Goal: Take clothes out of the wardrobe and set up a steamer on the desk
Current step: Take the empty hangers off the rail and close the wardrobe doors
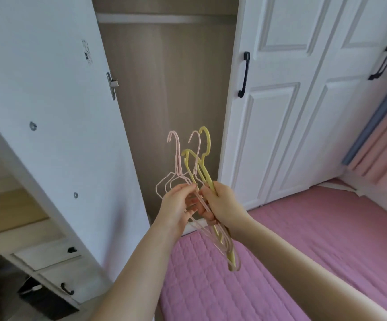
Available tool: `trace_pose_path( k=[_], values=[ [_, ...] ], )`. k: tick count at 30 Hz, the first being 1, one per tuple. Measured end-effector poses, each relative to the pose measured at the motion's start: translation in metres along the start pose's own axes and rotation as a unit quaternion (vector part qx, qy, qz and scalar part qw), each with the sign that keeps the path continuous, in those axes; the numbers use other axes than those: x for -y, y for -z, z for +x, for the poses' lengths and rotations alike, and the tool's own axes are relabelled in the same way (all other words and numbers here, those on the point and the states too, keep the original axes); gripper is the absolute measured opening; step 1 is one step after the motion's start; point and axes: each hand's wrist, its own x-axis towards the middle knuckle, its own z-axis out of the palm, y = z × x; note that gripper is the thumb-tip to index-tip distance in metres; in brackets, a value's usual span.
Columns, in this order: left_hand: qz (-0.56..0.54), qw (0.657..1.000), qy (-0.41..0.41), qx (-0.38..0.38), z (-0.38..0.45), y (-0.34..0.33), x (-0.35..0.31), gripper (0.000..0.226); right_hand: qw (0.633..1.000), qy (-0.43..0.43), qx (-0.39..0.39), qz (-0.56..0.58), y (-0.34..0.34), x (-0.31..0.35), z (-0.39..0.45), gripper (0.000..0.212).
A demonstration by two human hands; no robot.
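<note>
Head cam: my left hand (176, 206) and right hand (220, 205) both grip the hanger bunch (196, 172) facing the open wardrobe (171, 89).

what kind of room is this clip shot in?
Most likely a bedroom. An open white wardrobe with a hanging rail stands right beside a bed covered in a pink quilt, and both hands hold a bunch of empty clothes hangers.

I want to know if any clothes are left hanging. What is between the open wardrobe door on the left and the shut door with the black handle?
In the head view, only the bare wardrobe back panel and rail; no clothes.
</note>
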Motion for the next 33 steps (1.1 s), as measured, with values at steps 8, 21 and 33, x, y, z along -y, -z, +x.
trace_pose_path(
  k=[8, 21, 33],
  values=[
    [-0.035, 0.991, 0.118, 0.052, -0.036, 0.041, 0.006, 0.036, 0.999, -0.038, -0.028, 0.006, -0.038, -0.034, -0.081, 0.02],
    [0.015, 0.965, 0.177, 0.193, -0.108, 0.053, 0.029, 0.045, 0.994, -0.106, -0.007, -0.035, -0.047, -0.043, -0.171, 0.029],
    [0.082, 0.969, 0.131, 0.195, -0.183, 0.068, 0.053, 0.028, 0.984, -0.176, 0.003, 0.028, -0.06, -0.068, -0.24, 0.027]
  ],
)
